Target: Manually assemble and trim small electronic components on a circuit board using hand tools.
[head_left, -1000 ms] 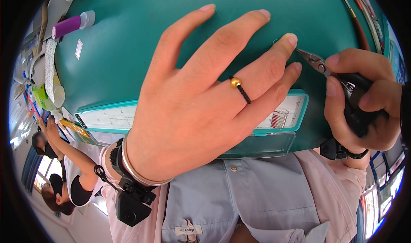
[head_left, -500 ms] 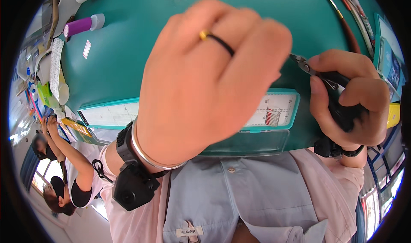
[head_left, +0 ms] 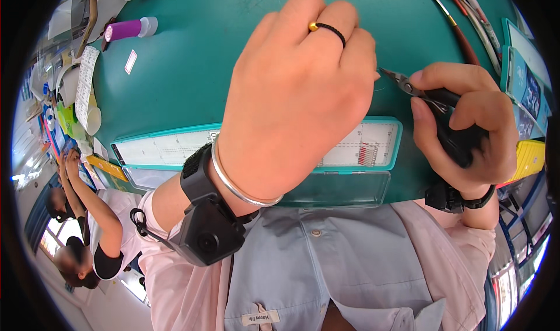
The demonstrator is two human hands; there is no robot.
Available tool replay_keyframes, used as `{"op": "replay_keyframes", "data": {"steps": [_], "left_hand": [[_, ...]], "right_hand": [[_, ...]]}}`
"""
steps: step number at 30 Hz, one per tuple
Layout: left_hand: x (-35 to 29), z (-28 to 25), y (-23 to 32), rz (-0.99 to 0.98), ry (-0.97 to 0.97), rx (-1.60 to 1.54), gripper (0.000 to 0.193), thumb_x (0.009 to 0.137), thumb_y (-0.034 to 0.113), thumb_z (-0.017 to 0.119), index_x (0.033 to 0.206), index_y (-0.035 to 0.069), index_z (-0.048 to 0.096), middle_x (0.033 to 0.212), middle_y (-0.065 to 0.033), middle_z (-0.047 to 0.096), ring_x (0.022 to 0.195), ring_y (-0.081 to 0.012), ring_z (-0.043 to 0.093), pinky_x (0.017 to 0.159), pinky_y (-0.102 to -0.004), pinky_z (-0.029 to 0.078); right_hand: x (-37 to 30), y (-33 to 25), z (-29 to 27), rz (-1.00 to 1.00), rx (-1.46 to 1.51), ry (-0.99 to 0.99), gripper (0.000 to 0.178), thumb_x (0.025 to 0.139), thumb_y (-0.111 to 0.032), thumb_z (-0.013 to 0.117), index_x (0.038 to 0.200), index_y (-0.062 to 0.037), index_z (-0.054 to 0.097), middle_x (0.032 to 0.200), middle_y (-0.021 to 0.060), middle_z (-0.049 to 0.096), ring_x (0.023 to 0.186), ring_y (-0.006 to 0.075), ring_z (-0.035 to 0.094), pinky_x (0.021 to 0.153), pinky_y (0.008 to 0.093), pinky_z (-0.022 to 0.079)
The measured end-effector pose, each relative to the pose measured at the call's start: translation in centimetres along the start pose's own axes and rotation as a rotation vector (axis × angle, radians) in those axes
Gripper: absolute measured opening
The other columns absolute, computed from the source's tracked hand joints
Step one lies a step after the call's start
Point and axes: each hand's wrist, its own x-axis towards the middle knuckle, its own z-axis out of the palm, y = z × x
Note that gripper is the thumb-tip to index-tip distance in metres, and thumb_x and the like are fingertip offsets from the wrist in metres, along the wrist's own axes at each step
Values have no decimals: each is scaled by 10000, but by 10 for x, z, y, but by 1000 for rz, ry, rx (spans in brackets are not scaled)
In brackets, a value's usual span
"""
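My left hand (head_left: 303, 92), with its back up, is closed over the green table. Its fingertips are hidden underneath, and a faint thin strand (head_left: 380, 89) shows beside it. My right hand (head_left: 472, 121) grips small black-handled pliers (head_left: 406, 86), their jaws pointing at the left hand's edge. Below the hands lies an opened long teal case (head_left: 399, 144) with a white ruled lining. Several tiny thin pieces with red ends (head_left: 367, 154) lie in a row at its right end. The clear lid (head_left: 344, 190) extends toward me.
A purple tube with a clear cap (head_left: 125, 30) and a small white label (head_left: 130, 62) lie at the left. A brown-handled tool (head_left: 464, 39) and pens (head_left: 487, 30) are at the far right, near another teal case (head_left: 506, 51). Another person's arms (head_left: 96, 200) show at the left.
My left forearm has shifted right and the fist has turned, its fingers moving slightly left. The right hand and pliers have moved a little left.
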Motion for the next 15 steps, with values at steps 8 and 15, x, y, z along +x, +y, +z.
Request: {"op": "replay_keyframes", "data": {"steps": [8,15], "left_hand": [[-8,10,-9,-31,4,-66,206,743,42,768,873,48,608,899,-51,605,854,-303,550,789,-400,457],[7,-1,-11,149,232,-169,171,790,42,749,917,36,636,947,-79,625,875,-311,557,807,-392,449]], "right_hand": [[-1,-1,-4,0,-30,-68,427,768,182,745,935,-31,415,983,299,682,859,294,706,750,345,592],[0,-3,-3,12,-8,-56,424,776,172,744,932,-38,411,979,295,682,868,297,705,756,352,594]]}}
